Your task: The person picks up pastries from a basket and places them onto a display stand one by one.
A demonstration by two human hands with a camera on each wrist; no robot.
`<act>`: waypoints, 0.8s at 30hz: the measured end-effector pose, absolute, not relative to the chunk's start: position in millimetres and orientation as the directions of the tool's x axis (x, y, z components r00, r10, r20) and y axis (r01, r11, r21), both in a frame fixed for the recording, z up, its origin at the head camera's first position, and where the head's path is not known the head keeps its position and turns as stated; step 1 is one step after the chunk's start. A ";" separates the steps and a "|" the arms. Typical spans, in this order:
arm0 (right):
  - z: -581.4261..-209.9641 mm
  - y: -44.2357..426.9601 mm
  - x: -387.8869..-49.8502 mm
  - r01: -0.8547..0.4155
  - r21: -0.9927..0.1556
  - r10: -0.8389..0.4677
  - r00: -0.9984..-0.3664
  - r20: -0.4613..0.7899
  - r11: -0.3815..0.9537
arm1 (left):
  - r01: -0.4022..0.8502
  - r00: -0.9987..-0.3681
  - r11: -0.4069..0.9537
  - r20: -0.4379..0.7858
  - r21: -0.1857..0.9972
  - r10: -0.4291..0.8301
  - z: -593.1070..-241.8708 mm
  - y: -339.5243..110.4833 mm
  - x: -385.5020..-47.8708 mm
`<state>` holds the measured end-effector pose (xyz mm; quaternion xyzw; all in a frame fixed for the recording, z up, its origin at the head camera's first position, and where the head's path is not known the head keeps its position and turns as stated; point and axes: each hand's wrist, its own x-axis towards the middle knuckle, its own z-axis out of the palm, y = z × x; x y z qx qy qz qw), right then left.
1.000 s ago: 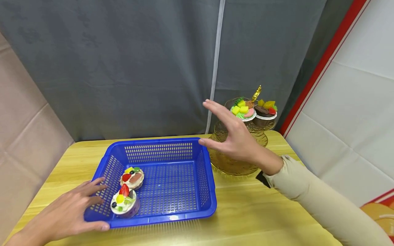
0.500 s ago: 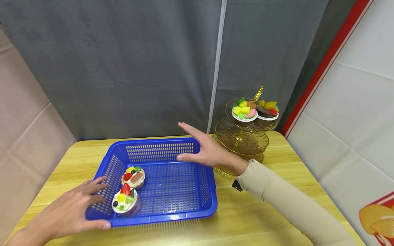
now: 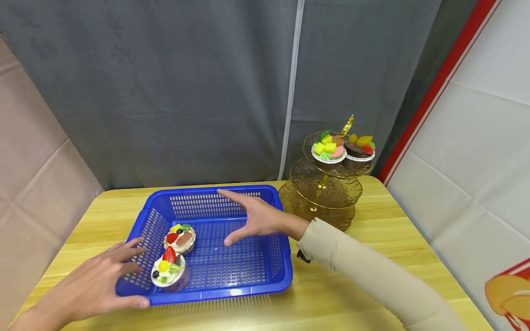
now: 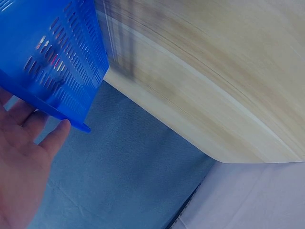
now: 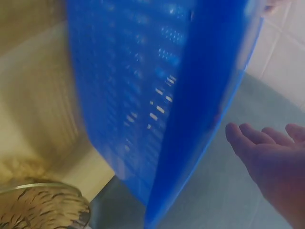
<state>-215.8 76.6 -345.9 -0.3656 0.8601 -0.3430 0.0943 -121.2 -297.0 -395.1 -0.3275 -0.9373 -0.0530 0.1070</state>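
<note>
A blue perforated plastic basket (image 3: 238, 291) stands on the table. My left hand (image 3: 97, 282) rests at its front left corner, fingers reaching over the rim and thumb outside; the left wrist view shows this hand (image 4: 24, 157) against the rim. Inside, on the left, sit two cream-topped cupcakes with fruit: a white one in a cup (image 3: 173, 278) in front and a cream-coloured one (image 3: 184, 240) behind. Above the basket's right half hovers my right hand (image 3: 257, 217), fingers and thumb spread, holding nothing. The right wrist view shows it (image 5: 274, 157) beyond the basket's blurred side.
A tiered amber glass cake stand (image 3: 327, 202) with gold rims is behind the basket at right. On its top tier are a green-and-yellow topped cupcake (image 3: 328, 151) and a chocolate one (image 3: 358, 151). The wooden table (image 3: 364, 248) meets a grey curtain (image 3: 186, 101) behind.
My right hand has moved left and down, from in front of the cake stand to over the basket, its fingers still spread. My left hand and the cupcakes have stayed where they were.
</note>
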 end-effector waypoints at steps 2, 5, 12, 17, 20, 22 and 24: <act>-347.6 71.3 -214.6 -0.571 -0.661 -0.713 -0.697 0.078 0.486 | 0.630 -0.758 0.776 0.244 0.029 0.605 -395.9 -297.1 -121.1; -349.4 64.2 -212.7 -0.579 -0.667 -0.744 -0.666 0.056 0.468 | 0.637 -0.750 0.771 0.256 0.028 0.610 -396.9 -297.0 -121.0; -348.8 56.1 -209.4 -0.585 -0.673 -0.805 -0.592 -0.028 0.453 | 0.642 -0.745 0.766 0.259 0.027 0.615 -395.6 -297.1 -121.7; -341.8 52.9 -208.8 -0.573 -0.689 -0.816 -0.576 -0.046 0.444 | 0.638 -0.750 0.770 0.252 0.031 0.612 -394.6 -296.7 -122.1; -338.1 48.9 -208.5 -0.579 -0.684 -0.818 -0.573 -0.047 0.445 | 0.631 -0.757 0.775 0.241 0.032 0.607 -394.4 -296.8 -121.8; -336.3 45.7 -207.7 -0.580 -0.682 -0.820 -0.571 -0.050 0.445 | 0.631 -0.758 0.775 0.240 0.030 0.607 -394.5 -296.8 -121.6; -335.2 42.2 -206.7 -0.585 -0.682 -0.824 -0.564 -0.048 0.440 | 0.632 -0.757 0.774 0.239 0.029 0.609 -394.4 -296.4 -121.3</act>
